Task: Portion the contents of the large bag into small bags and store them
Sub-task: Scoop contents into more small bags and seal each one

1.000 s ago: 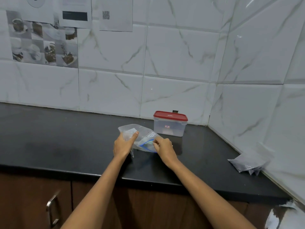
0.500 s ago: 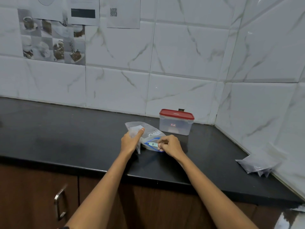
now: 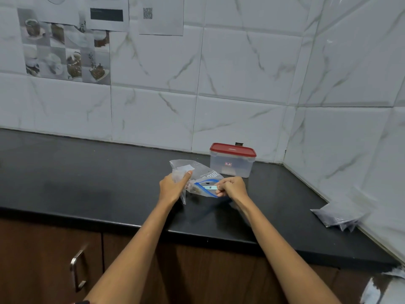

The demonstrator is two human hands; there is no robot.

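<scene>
home kitchen: tiled wall (image 3: 241, 69), black counter (image 3: 87, 183)

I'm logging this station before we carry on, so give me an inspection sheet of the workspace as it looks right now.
Surface: black countertop, dark and glossy, over brown cabinets.
Job's things: clear zip bag with a blue seal lying on the counter; red-lidded container behind it, lid on; small grey bags piled by the right wall.
Clutter: nothing seen.
Hands: left hand holds the zip bag's near end; right hand pinches the slider at the seal.
Cables: nothing seen.
Surroundings: marble-look wall tiles, papers stuck up at the top.
</scene>
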